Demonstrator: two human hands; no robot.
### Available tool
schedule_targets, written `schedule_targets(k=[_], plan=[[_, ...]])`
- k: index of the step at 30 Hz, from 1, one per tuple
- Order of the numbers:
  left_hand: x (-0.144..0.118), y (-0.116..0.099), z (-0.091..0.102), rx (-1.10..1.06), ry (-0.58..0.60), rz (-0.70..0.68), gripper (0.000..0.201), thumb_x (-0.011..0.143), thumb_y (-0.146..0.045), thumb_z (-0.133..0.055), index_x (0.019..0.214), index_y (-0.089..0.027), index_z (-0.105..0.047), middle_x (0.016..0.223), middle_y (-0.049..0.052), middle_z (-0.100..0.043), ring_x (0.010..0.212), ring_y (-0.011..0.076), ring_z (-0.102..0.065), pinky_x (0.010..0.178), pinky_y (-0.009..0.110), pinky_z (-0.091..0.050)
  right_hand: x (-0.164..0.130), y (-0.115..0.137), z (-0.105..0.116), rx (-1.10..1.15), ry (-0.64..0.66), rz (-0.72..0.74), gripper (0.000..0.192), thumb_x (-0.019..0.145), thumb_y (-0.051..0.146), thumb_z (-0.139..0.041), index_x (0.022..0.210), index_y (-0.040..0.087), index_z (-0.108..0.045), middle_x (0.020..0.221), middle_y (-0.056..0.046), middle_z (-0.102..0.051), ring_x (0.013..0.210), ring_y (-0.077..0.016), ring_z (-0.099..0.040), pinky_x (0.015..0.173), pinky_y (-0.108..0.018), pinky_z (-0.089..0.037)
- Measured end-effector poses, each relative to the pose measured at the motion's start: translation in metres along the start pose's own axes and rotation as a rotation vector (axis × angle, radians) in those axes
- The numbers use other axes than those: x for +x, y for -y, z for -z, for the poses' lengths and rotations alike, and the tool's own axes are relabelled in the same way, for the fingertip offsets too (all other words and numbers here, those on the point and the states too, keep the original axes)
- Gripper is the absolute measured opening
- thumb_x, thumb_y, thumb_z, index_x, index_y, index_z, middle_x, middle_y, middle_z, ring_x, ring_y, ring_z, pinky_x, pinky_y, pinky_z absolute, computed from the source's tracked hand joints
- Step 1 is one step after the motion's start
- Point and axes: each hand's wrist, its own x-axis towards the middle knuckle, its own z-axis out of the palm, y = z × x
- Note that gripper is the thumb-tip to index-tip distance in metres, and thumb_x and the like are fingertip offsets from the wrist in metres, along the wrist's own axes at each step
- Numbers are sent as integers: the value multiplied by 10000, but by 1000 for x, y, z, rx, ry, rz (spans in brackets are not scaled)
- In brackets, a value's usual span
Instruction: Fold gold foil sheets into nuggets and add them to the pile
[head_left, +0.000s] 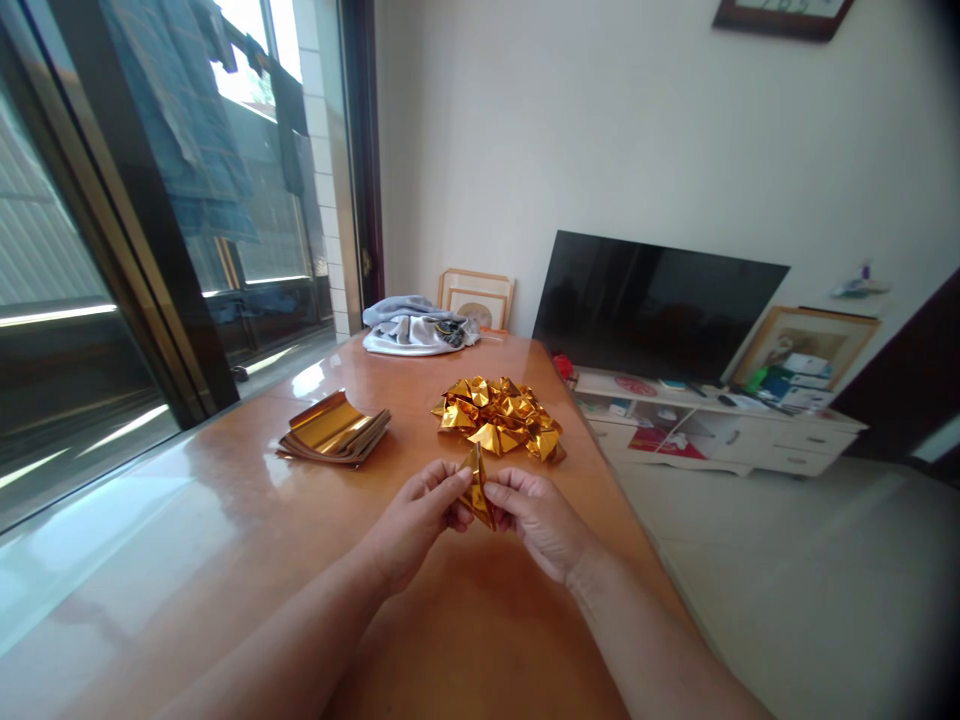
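Fingers (442, 490) of the left hand (412, 525) are pinched closed on the left edge of a small gold foil piece (478, 490), and the right hand (536, 520) pinches the same piece from the other side, so both hands grip it together just above the orange-brown surface (225, 520). The foil piece stands roughly upright between the two sets of fingertips, partly folded into a pointed shape, near the middle of the surface and close to the person. Far to the left, a dark-framed glass sliding door (112, 250) runs alongside the surface, with clothes hanging outside. On the left part of the surface lies a stack of flat gold sheets (334, 430), its top sheet curling upward. Farther back, near the far end, a bundle of grey and white cloth (416, 327) rests, with a light wooden frame (478, 297) leaning against the wall behind it. Just beyond the hands, slightly to the right, sits a heap of folded gold foil shapes (501, 415), well apart from the flat stack. To the right, off the surface, a dark television (652, 305) stands on a low white cabinet (720, 430) cluttered with small items.
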Motion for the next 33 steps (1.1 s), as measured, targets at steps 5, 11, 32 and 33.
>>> schedule_targets(k=[5,11,32,33], plan=[[1,0,-3,21,-2,-6,333,934,-481,-636,881,-154,-593,769,7,-590,664,102,-504,634,238,-410,0,-1,0,12,7,1,226,864,372,-728,874,152,-678,767,-10,-617,682,-121,-481,643,-275,-353],[2,5,-3,80,-39,-36,328,928,-465,-644,839,-161,-557,706,-6,-578,624,100,-487,599,231,-390,0,-2,-2,-37,-3,19,231,872,379,-716,877,152,-677,758,-11,-619,673,-122,-474,632,-272,-357],[1,2,-6,213,-97,-50,234,894,-396,-667,873,-178,-584,769,-27,-579,675,112,-478,616,246,-359,-1,-6,-6,-292,-97,30,245,891,384,-652,776,176,-595,659,23,-584,595,-117,-504,567,-249,-396],[1,2,-6,199,-98,-43,238,888,-402,-673,884,-179,-591,778,-26,-577,678,113,-476,612,245,-352,-1,-6,-6,-322,-97,32,252,898,392,-644,775,179,-591,656,24,-583,594,-119,-507,565,-250,-397]])
